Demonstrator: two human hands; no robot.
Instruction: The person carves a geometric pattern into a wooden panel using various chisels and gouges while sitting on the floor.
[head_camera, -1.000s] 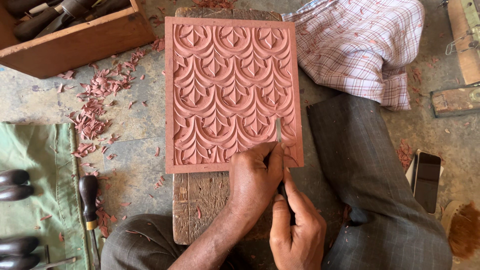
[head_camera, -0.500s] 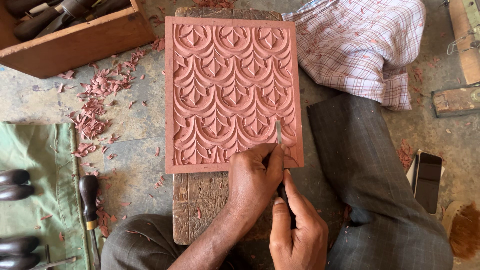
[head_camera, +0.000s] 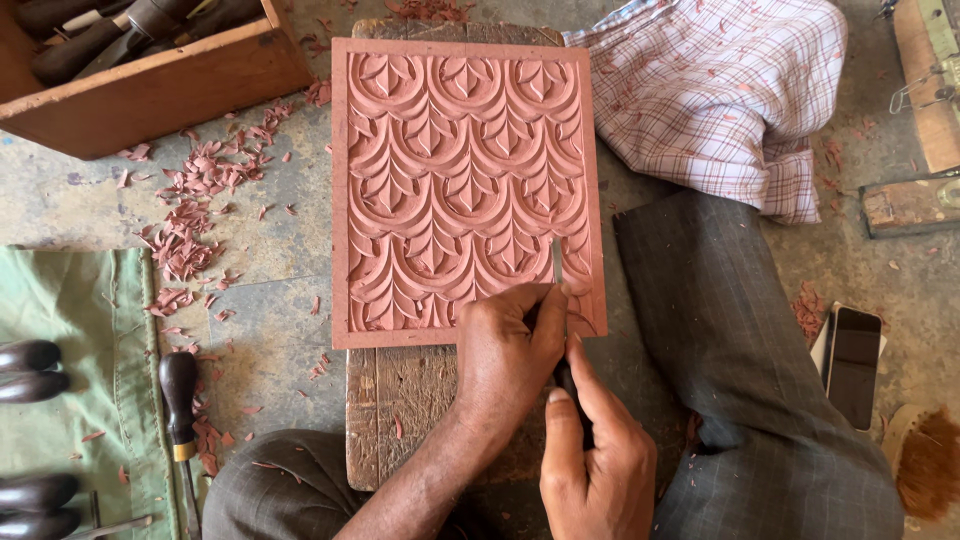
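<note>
Pinching chisel with left hand, gripping its handle in right hand, at panel's lower right corner.

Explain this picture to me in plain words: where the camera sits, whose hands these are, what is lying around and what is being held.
The camera is worn on a person's head and looks straight down, so both hands are that person's own. The left hand and right hand together grip a thin carving chisel, its metal tip resting on the lower right part of a reddish carved panel cut with a repeating leaf-and-arch pattern. The panel lies on a worn wooden block. Around it: reddish wood shavings on the floor, a wooden box of tools top left, a green cloth with dark-handled tools, a checked cloth top right, and a phone at right.
</note>
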